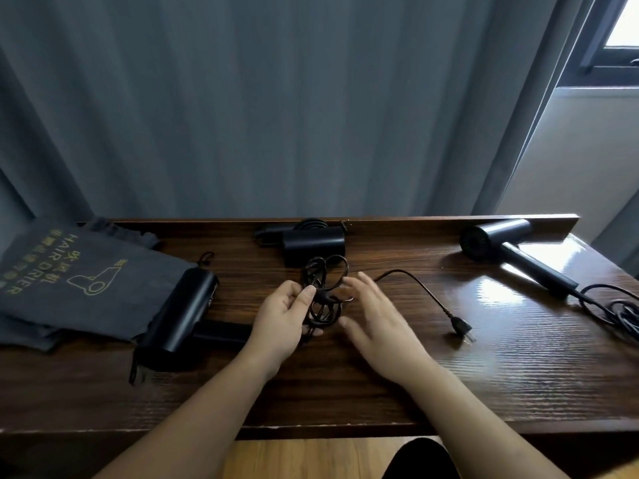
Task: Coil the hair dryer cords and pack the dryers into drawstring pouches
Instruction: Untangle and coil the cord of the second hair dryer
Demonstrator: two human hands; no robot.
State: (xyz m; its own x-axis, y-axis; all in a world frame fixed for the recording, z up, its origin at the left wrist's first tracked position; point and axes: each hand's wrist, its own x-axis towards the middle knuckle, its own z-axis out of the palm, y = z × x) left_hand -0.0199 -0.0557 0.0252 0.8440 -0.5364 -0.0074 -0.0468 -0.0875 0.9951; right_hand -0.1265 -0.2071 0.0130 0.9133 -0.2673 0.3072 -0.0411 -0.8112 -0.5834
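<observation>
A black hair dryer (188, 311) lies at the left-centre of the wooden table (415, 375), its handle pointing toward my left hand (281, 319). That hand grips a bundle of coiled black cord (323, 292) between thumb and fingers. My right hand (377, 318) hovers beside the coil with fingers spread and loose. The cord's free end runs right to a plug (461, 329) lying on the table. Grey drawstring pouches (79, 288) printed HAIR DRIER are stacked at the left.
A second black dryer (313, 245) with its cord coiled behind it sits at the table's back edge. A third dryer (511, 250) lies at the right with loose cord (619, 309) trailing near the edge. Grey curtains hang behind.
</observation>
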